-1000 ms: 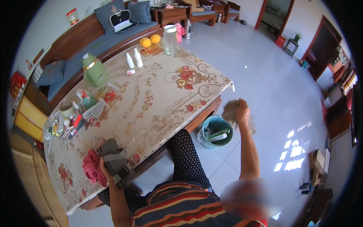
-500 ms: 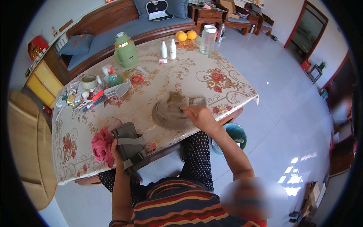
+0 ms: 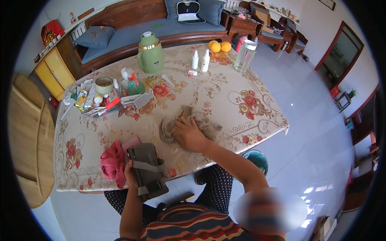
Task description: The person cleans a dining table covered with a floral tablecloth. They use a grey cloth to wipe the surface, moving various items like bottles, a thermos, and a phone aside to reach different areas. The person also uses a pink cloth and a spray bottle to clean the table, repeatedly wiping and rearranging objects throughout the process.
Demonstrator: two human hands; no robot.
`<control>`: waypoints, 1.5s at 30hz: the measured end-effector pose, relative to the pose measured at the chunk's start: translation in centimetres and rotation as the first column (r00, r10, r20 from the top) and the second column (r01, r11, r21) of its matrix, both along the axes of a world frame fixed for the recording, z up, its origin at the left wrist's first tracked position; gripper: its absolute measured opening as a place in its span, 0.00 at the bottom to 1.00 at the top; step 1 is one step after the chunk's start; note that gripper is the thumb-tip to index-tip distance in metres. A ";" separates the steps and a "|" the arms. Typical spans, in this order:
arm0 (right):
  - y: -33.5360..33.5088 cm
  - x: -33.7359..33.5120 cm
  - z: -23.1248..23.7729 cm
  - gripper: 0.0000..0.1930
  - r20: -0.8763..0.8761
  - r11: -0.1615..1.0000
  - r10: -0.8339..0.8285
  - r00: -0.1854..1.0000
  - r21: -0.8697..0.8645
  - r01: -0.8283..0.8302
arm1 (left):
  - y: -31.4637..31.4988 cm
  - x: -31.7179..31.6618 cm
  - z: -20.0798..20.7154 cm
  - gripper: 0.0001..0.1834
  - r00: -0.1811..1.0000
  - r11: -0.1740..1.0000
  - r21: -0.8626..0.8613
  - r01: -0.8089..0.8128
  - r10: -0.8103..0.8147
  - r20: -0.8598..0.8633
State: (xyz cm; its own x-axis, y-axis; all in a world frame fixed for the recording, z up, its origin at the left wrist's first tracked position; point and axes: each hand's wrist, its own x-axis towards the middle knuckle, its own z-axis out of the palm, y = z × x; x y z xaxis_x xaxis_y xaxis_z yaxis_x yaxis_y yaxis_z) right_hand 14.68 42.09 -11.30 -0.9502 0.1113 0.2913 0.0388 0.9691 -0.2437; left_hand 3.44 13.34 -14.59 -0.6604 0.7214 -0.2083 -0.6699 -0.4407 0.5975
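My left hand [image 3: 129, 174] is closed around the left side of a dark grey pouch [image 3: 149, 176] with a lighter grey strap, held at the table's front edge. A crumpled grey-brown cloth [image 3: 210, 125] lies on the table in front of me. Flat on top of it rests my right hand [image 3: 189, 134], fingers spread, hiding the cloth's middle. Beside the pouch, a bunched pink cloth [image 3: 113, 164] lies on the table, and a flat pink item [image 3: 131, 143] partly shows behind it.
The flowered tablecloth [image 3: 225, 140] carries a green thermos [image 3: 150, 56], two white bottles [image 3: 205, 61], oranges [image 3: 214, 46] and a clear water jug [image 3: 244, 58]. A cluttered tray [image 3: 98, 108] stands at the left. A teal bin [image 3: 257, 160] is beyond the table's right front edge.
My right hand has moved left from the cloth's right edge and its fingers have spread flat over the cloth. The left hand keeps hold of the pouch. The whole view has shifted slightly.
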 end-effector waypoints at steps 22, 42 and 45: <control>33.9 0.4 -1.7 0.18 -0.079 0.717 -0.697 0.713 -0.041 0.696 | -2.7 -2.3 -2.3 0.23 0.983 0.989 -0.121 -0.089 0.067 -0.169; 29.2 26.1 1.5 0.23 0.120 0.000 -0.993 0.008 -0.073 0.997 | -2.8 -3.5 -3.3 0.22 0.982 0.992 -0.095 -0.081 0.063 -0.181; 26.5 26.1 0.3 0.22 -0.079 -0.034 -0.996 -0.037 -0.036 0.999 | -2.6 -3.7 -4.6 0.22 0.987 0.996 -0.044 -0.072 0.065 -0.148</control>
State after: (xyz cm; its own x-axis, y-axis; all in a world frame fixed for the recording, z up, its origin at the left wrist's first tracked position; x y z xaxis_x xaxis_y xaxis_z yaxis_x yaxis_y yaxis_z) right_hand 40.75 68.62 -11.02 0.1558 0.9194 0.3612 0.9585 -0.0523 -0.2804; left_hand -0.25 10.72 -19.18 -0.7341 0.6645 -0.1399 -0.5426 -0.4501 0.7092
